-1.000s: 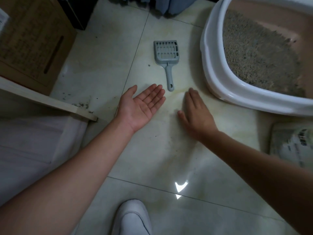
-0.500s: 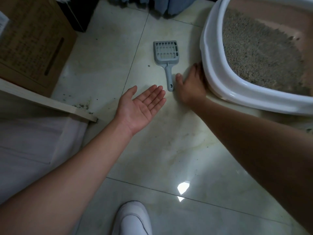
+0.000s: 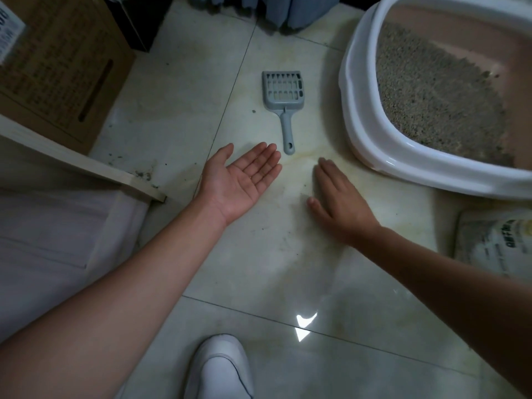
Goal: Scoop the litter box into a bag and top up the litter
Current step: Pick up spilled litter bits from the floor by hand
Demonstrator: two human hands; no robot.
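Two bare hands are reaching out over the pale tiled floor (image 3: 178,90). The left hand (image 3: 240,182) is lying palm up with its fingers straight and close together, holding nothing. The right hand (image 3: 339,203) is lying palm down, flat on the tile, with its fingers straight and its thumb sticking out to the left; it is holding nothing too.

One grey litter scoop (image 3: 283,99) is lying on the floor just beyond both hands, with its slotted end far and its handle pointing near. The handle tip is sitting just beside the left fingertips, not touching them.

One litter box (image 3: 359,119) with a white rim is sitting at the far right, and grey litter (image 3: 431,93) is piled inside it. One bag of litter (image 3: 498,243) is lying at the right edge, near the box.

One cardboard box (image 3: 57,59) is standing at the far left. One white shoe (image 3: 221,370) is showing at the near edge. A few dark crumbs are lying on the floor at the left.
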